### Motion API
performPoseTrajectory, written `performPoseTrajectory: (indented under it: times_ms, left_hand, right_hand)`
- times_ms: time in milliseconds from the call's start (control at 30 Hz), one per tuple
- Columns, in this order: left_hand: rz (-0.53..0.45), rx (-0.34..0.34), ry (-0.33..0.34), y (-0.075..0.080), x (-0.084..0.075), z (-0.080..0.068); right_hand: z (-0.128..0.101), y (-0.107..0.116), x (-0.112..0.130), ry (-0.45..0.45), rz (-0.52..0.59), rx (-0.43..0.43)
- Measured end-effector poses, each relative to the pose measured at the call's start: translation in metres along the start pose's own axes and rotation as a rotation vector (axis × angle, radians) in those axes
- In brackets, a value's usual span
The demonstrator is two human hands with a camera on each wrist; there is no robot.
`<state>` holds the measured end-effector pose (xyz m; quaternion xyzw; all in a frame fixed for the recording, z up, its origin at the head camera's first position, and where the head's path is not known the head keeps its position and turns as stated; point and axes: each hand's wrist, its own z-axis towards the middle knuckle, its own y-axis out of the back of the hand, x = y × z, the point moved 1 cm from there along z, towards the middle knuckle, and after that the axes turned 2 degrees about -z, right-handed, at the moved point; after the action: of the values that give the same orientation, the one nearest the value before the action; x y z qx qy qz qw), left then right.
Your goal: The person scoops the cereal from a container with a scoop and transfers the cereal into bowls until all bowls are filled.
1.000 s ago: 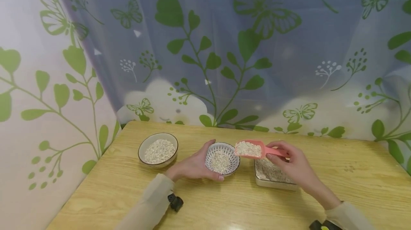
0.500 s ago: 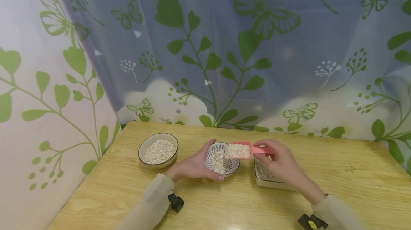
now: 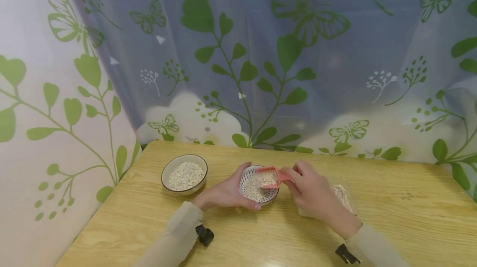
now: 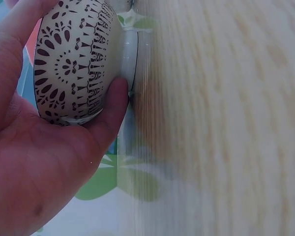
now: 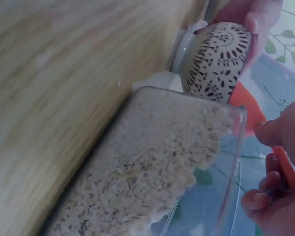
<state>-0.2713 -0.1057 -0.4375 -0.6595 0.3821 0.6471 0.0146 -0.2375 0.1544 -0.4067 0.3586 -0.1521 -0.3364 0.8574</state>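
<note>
Oats fill part of a small patterned bowl (image 4: 73, 64), which my left hand (image 3: 229, 191) holds from its left side, fingers and thumb around the wall. Over the bowl's right side a coral-pink scoop (image 5: 247, 105) is tipped, its mouth down inside the rim and oats in it. My right hand (image 3: 316, 196) pinches the scoop's handle (image 3: 286, 175) between thumb and fingers. Under the right forearm stands a clear rectangular box (image 5: 236, 162) of oats, partly hidden by that hand in the head view.
A larger cream bowl (image 3: 167, 170) with a dark rim, holding oats, stands on the wooden table (image 3: 123, 225) left of my left hand. A curtain (image 3: 231, 51) printed with leaves and butterflies hangs behind the table's far edge.
My right hand has moved left, carrying the scoop from beside the patterned bowl to over it, and has tilted it. The left hand and its bowl stay in place.
</note>
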Motion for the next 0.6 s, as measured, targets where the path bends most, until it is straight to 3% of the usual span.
performPoseTrajectory:
  times_ms: [167, 600]
  left_hand:
    - [-0.004, -0.001, -0.001, -0.0003, -0.0002, 0.0001]
    - [-0.029, 0.006, -0.011, -0.0018, 0.0015, 0.0016]
  right_hand:
    - [0.0004, -0.0037, 0.0020, 0.116, -0.065, -0.023]
    - [0.0023, -0.0076, 0.0035, 0.168, -0.162, -0.006]
